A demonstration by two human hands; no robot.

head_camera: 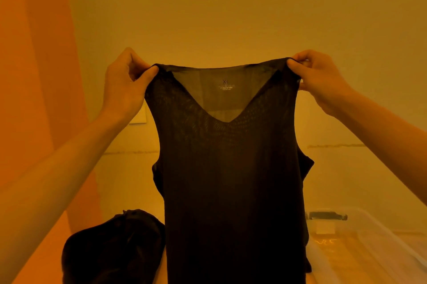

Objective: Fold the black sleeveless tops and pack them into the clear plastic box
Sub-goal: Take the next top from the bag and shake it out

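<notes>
You hold one black sleeveless top [233,179] up in the air, spread wide and hanging straight down, V-neck facing you, an XL tag [226,81] showing inside the collar. Your left hand [124,82] pinches the left shoulder strap between thumb and curled fingers; your right hand [320,80] pinches the right strap the same way. A heap of black tops [113,249] lies low on the left. The clear plastic box [360,244] sits near right, dark latch [328,215] at its far end.

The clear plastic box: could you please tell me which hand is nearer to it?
Right. The right hand pinches the black top's shoulder above the clear plastic box; the left hand pinches the other shoulder, farther left.
</notes>
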